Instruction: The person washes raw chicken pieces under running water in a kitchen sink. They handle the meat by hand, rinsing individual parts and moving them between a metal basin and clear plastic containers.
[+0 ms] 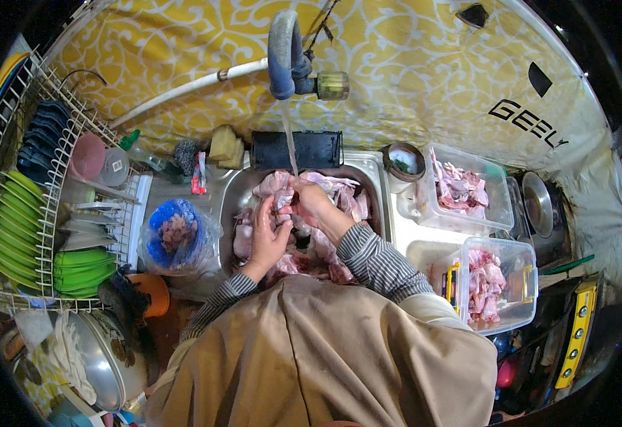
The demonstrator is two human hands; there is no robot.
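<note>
Over the steel sink, my right hand grips a raw chicken piece under a stream of running water. My left hand is beside it, thumb and fingers apart, fingertips against the same piece; whether it bears any weight cannot be made out. More raw chicken pieces fill the steel sink around and below both hands, some with feet attached. The water falls from a blue-grey faucet pipe above the far rim.
Left of the sink stands a blue plastic-lined bowl holding meat scraps; beyond it is a dish rack. To the right are two clear plastic containers with chicken and a small pot. Sponges and a black caddy line the back.
</note>
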